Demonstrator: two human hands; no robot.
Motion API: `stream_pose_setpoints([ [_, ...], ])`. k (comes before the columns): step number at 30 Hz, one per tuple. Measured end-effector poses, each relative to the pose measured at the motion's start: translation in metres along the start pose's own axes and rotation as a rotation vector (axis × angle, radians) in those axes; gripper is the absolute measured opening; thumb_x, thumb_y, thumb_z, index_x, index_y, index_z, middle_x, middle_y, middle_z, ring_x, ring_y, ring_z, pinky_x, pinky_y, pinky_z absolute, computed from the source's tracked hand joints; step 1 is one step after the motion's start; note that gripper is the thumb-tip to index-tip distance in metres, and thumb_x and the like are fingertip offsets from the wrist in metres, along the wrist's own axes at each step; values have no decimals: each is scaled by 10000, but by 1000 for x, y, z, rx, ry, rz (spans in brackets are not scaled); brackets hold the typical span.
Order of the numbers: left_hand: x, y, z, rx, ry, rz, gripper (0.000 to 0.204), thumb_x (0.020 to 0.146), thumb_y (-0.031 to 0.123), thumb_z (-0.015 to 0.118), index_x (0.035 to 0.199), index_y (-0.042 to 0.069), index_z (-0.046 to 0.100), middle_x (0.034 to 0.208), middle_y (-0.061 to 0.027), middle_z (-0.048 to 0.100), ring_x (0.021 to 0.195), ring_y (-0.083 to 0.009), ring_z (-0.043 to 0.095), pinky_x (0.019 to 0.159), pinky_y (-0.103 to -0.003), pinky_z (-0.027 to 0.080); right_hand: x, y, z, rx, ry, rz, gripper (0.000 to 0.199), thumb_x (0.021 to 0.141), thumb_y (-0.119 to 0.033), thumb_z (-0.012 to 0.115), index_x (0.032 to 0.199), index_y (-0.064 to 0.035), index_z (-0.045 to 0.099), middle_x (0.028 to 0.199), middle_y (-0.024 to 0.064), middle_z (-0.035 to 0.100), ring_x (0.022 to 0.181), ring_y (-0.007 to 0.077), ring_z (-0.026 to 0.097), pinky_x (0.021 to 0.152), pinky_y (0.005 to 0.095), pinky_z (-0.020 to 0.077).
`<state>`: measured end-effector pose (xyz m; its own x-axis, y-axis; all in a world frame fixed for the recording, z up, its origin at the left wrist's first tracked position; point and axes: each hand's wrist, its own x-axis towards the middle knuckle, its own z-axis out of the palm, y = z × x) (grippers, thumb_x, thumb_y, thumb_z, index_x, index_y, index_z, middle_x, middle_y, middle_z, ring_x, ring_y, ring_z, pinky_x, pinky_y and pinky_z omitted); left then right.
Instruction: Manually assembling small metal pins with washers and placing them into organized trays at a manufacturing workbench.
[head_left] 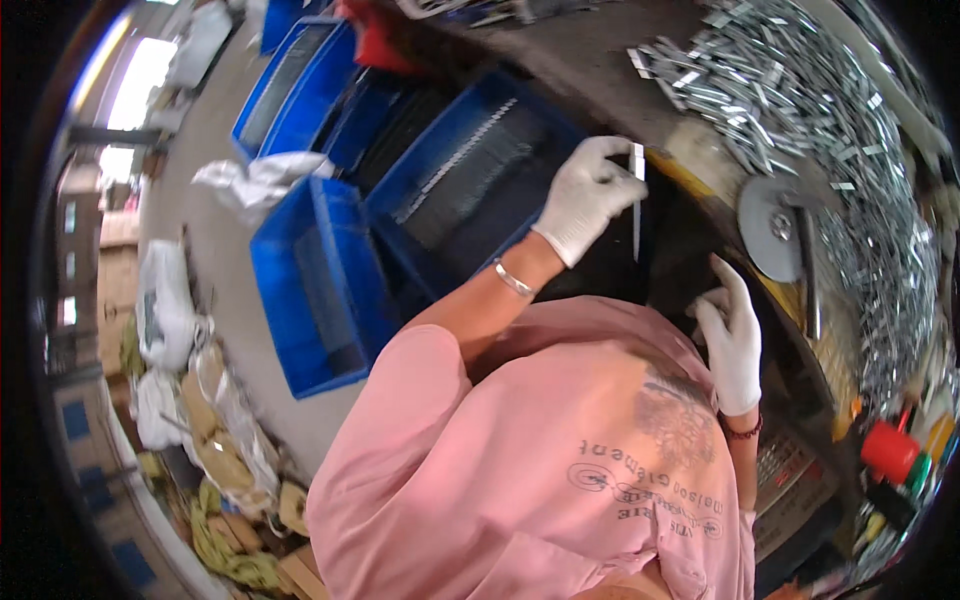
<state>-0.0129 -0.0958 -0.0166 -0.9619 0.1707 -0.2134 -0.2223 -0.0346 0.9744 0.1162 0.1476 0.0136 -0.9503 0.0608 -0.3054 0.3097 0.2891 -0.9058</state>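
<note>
My left hand (pixel 590 195), in a white glove, is raised near the bench edge. Between its thumb and fingers it pinches a thin, shiny metal strip (pixel 637 215) that hangs roughly upright. My right hand (pixel 730 335), gloved too, is lower and to the right, with a finger stretched out, the others part bent and nothing visible in it. Right beside that hand is a grey round disc (pixel 762 230) with a bolt at its centre and a bar across it. Past the disc, a large heap of small metal strips (pixel 800 90) covers the bench.
A blue bin (pixel 400 195) with rows of metal strips stands left of my left hand. Another blue bin (pixel 290 300) sits on the floor, with a white sack (pixel 255 180) beside it. At the right lies a red cylindrical object (pixel 888 450). Bags and cardboard line the far left.
</note>
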Motion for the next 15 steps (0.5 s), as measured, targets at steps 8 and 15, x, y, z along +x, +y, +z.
stream_pose_setpoints([
  [8, -14, -191, -264, 659, 798, -158, 525, 856, 180, 813, 1333, -13, 712, 1199, -200, 774, 1102, -335, 746, 988, -401, 563, 4, 6, 6, 19, -71, 67, 563, 1012, -35, 529, 1573, 2, 518, 902, 19, 632, 721, 62, 543, 667, 219, 488],
  [15, -8, -265, -355, 866, 918, -361, 465, 843, 209, 852, 1250, 11, 745, 1270, -240, 753, 1233, -406, 698, 1069, -449, 537, 12, 5, 12, 3, -115, 89, 540, 1017, -43, 517, 1553, 12, 540, 918, 16, 634, 701, 55, 536, 647, 215, 480],
])
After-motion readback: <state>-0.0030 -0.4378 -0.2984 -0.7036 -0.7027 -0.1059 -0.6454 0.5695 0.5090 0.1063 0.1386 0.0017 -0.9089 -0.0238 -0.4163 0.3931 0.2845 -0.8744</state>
